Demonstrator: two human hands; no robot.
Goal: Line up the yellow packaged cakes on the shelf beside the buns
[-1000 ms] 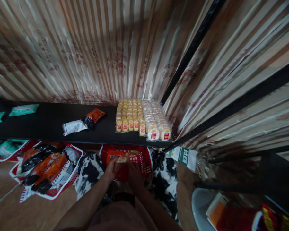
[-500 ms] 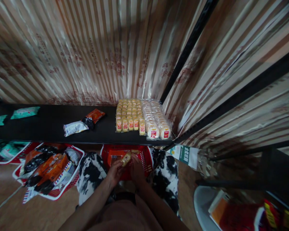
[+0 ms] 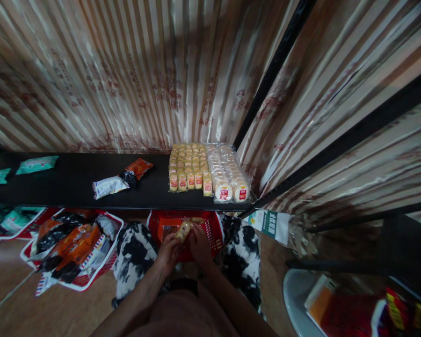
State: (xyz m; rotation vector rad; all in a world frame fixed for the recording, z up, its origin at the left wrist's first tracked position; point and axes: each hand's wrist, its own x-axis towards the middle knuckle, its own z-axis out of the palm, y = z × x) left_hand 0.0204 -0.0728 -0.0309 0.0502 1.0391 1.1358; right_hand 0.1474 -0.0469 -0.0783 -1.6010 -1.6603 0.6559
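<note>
A small yellowish wrapped pastry [image 3: 184,230] is held over the red basket [image 3: 221,231] between my knees. My left hand [image 3: 169,253] grips its lower left end. The fingers of my right hand [image 3: 199,243] are bent together at its right end; their exact hold is partly hidden. Another wrapped pastry [image 3: 197,220] and an orange packet [image 3: 168,230] lie in the basket. On the black shelf [image 3: 73,187] ahead, rows of yellow wrapped pastries [image 3: 187,168] stand beside two rows of round white wrapped pastries [image 3: 228,175].
Orange-and-black and white packets [image 3: 135,171] lie mid-shelf, with green packets [image 3: 37,164] farther left. A second basket [image 3: 87,284] of snack packets stands left of my legs. Black metal posts [image 3: 273,70] and striped curtains [image 3: 133,79] border the shelf. A grey-white basin [image 3: 294,295] sits at lower right.
The wrapped pastry in my hands has turned slightly and shifted up a little. My right hand's fingers have moved slightly around its end. The shelf goods have not moved.
</note>
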